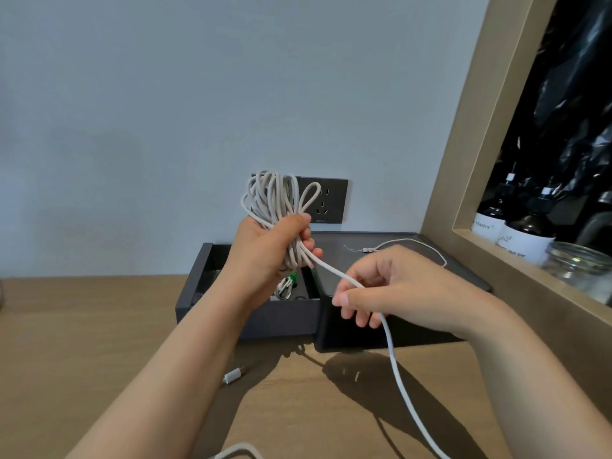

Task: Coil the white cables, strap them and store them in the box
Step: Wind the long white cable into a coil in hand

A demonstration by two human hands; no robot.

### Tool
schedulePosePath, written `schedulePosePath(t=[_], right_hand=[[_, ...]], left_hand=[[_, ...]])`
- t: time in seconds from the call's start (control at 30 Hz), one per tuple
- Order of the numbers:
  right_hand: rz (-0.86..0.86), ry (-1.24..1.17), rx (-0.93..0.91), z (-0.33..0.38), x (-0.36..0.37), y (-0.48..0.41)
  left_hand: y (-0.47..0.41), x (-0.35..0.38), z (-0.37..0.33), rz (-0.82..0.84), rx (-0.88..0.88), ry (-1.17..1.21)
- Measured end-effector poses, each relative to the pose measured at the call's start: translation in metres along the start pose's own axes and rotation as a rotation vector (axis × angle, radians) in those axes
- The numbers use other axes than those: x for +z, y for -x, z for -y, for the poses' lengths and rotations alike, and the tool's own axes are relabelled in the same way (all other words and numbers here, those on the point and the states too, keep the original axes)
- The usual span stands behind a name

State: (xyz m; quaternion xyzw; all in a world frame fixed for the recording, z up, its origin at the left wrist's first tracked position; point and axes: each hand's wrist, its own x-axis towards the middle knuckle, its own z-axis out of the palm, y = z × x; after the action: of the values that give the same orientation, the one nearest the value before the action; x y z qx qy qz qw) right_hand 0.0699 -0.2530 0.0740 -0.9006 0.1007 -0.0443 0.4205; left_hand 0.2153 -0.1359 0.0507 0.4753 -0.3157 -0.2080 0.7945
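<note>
Holding a coil of white cable (271,200) upright above the open dark box (192,293), the left hand (268,250) has its fingers curled tight around the lower end of the loops. The right hand (397,286), just to the right and lower, pinches the cable's free length between thumb and fingers; that length runs down towards the wooden table (82,326). Inside the box lies a small coiled cable (285,288) with a green strap. A thin white wire (414,241) rests on the dark lid (357,336) touching the box, and a white plug (233,375) lies on the table
</note>
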Motion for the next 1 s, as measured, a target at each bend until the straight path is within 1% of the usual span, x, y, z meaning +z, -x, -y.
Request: schedulePosePath(t=[0.1,0.17,0.27,0.33,0.4,0.47,0.57,0.63,0.73,0.87,1.0], right_hand=[[-0.082,-0.016,0.012,-0.004,-0.006,0.026],[-0.126,-0.075,0.003,-0.007,-0.012,0.044],[-0.202,-0.164,-0.018,-0.013,-0.017,0.065],[-0.230,-0.204,-0.007,-0.014,-0.016,0.075],[-0.210,-0.186,0.005,-0.016,-0.014,0.082],[-0.175,-0.157,0.017,-0.019,-0.009,0.090],[-0.128,-0.201,0.036,-0.022,-0.002,0.105],[-0.120,-0.236,0.036,-0.023,0.004,0.116],[-0.157,-0.170,0.031,-0.021,0.012,0.127],[-0.300,-0.095,0.041,-0.026,0.017,0.142],[-0.271,-0.006,0.076,-0.031,0.008,0.159]], left_hand=[[0.010,0.007,-0.010,0.047,-0.045,0.070],[0.020,0.011,-0.012,0.091,-0.092,0.090],[0.040,0.015,-0.017,0.171,-0.203,0.147],[0.058,0.019,-0.023,0.190,-0.292,0.261],[0.074,0.026,-0.028,0.168,-0.342,0.367],[0.088,0.033,-0.031,0.110,-0.344,0.433],[0.101,0.038,-0.035,0.013,-0.351,0.551],[0.111,0.042,-0.038,0.066,-0.386,0.605],[0.128,0.049,-0.034,0.133,-0.409,0.527],[0.146,0.046,-0.021,0.123,-0.394,0.379],[0.152,0.032,-0.016,0.072,-0.373,0.267]])
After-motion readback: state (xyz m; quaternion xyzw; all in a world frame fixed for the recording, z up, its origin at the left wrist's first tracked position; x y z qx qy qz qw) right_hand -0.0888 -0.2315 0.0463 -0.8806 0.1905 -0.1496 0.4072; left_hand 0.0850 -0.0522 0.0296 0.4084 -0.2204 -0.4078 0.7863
